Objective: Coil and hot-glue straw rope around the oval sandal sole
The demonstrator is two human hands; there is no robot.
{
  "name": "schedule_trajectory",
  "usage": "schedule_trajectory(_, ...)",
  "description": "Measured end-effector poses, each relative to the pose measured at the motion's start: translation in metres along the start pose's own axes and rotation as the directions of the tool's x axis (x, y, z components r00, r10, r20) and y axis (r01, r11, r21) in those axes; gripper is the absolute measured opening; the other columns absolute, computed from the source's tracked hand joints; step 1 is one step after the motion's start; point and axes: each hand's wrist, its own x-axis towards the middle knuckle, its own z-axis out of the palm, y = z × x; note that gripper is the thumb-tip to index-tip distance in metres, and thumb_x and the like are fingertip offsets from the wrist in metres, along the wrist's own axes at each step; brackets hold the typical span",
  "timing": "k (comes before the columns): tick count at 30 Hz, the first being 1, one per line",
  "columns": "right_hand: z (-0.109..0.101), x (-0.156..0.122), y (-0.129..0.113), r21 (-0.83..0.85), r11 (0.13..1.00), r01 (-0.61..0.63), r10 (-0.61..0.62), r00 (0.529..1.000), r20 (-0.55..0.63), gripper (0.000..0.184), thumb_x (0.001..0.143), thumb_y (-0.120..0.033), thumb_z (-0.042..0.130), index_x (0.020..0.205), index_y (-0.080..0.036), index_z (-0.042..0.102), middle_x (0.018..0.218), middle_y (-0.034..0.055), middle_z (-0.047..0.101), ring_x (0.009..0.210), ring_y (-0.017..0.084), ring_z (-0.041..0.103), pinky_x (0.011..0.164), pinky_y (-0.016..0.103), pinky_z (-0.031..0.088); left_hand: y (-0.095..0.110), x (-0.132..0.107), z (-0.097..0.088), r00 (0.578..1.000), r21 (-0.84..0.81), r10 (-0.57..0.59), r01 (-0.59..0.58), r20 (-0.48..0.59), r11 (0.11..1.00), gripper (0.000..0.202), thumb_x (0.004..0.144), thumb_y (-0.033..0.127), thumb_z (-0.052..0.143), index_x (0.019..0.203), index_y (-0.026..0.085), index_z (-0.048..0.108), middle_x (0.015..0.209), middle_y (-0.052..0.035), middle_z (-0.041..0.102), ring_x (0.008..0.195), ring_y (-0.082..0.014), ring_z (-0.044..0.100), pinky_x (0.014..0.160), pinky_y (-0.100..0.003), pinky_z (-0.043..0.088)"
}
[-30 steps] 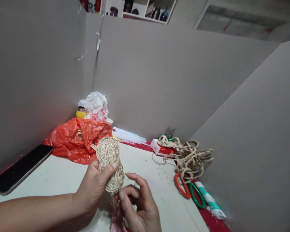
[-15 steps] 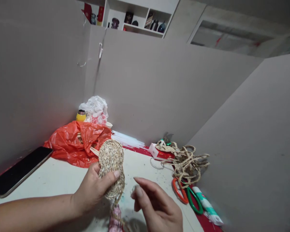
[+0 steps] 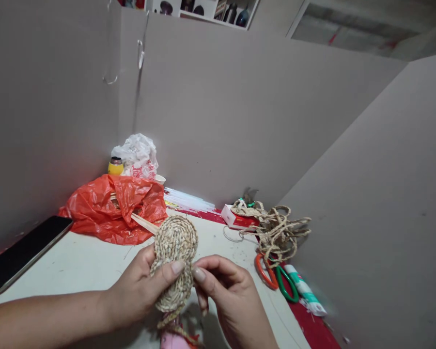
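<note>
A coiled sole of braided straw cord (image 3: pixel 176 240), shaped like a figure eight, stands tilted above the table in the middle of the head view. My left hand (image 3: pixel 136 286) is closed around its left side, thumb across the front and the other fingers hidden behind. At the sole's right edge, thumb and forefinger of my right hand (image 3: pixel 230 291) pinch close together against the cord. A loose tail of straw cord (image 3: pixel 167 320) hangs from the lower end. Below it lies a pink object (image 3: pixel 174 341), partly hidden and cut off by the frame.
A phone (image 3: pixel 27 252) lies at left beside a red plastic bag (image 3: pixel 94 208) holding thin sticks. White translucent rods (image 3: pixel 189 199) lie along the back wall. At right are a straw cord heap (image 3: pixel 276 232), scissors with orange and green handles (image 3: pixel 287 286) and a white-green tube (image 3: pixel 307 293).
My right hand has moved up and left to the sole's edge, where it was apart before. The sole has shifted slightly right in view, and the camera has tilted down.
</note>
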Motion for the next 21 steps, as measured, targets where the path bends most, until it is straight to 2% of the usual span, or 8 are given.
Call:
schedule_trajectory(9,-0.001,-0.001,0.001,0.103,0.990,-0.097,0.096,0.995,0.023,0.026,0.064,-0.035,0.085,0.067,-0.014,0.071,0.042,-0.0040,0.057,0.036,0.004,0.047,0.038,0.012,0.038,0.003,0.003,0.005,0.998,0.011,0.005,-0.005,0.069,1.000,0.018,0.087,0.032,0.058,0.091,0.015,0.064,0.074,-0.0058,0.073,0.066,-0.0186,0.069,0.065,-0.031,0.056)
schedule_trajectory(13,-0.001,-0.002,0.004,0.101,0.988,-0.118,0.116,0.993,0.022,0.029,0.063,-0.039,0.084,0.069,-0.013,0.070,0.042,-0.0036,0.058,0.035,0.005,0.048,0.037,0.013,0.039,0.001,0.001,0.005,0.998,0.033,0.014,-0.016,0.055,0.999,0.018,0.087,0.031,0.058,0.090,0.014,0.063,0.073,-0.0056,0.073,0.065,-0.0180,0.069,0.063,-0.029,0.055)
schedule_trajectory(16,0.000,-0.001,0.002,0.083,0.991,-0.110,0.109,0.994,0.011,0.030,0.063,-0.040,0.084,0.069,-0.013,0.070,0.042,-0.0030,0.060,0.036,0.006,0.050,0.038,0.014,0.042,0.002,0.000,0.005,0.999,0.046,0.005,-0.007,0.041,0.999,0.019,0.087,0.033,0.058,0.090,0.014,0.063,0.072,-0.0056,0.072,0.063,-0.0173,0.068,0.061,-0.027,0.054)
schedule_trajectory(19,-0.003,0.002,-0.003,0.095,0.991,-0.089,0.082,0.994,0.076,0.027,0.067,-0.038,0.082,0.068,-0.013,0.071,0.047,-0.0013,0.063,0.039,0.007,0.054,0.041,0.016,0.044,0.005,0.001,0.004,0.995,0.035,-0.033,0.030,0.089,0.999,0.023,0.087,0.035,0.057,0.087,0.013,0.063,0.074,-0.0073,0.073,0.064,-0.0165,0.067,0.061,-0.027,0.053)
schedule_trajectory(21,-0.006,0.005,-0.007,0.103,0.993,-0.054,0.044,0.994,0.100,0.025,0.073,-0.038,0.078,0.070,-0.014,0.071,0.053,0.0000,0.066,0.040,0.006,0.054,0.042,0.016,0.044,0.008,0.002,0.004,0.996,0.037,-0.032,0.029,0.084,0.999,0.023,0.087,0.036,0.058,0.085,0.013,0.063,0.075,-0.0072,0.072,0.062,-0.0143,0.064,0.059,-0.024,0.051)
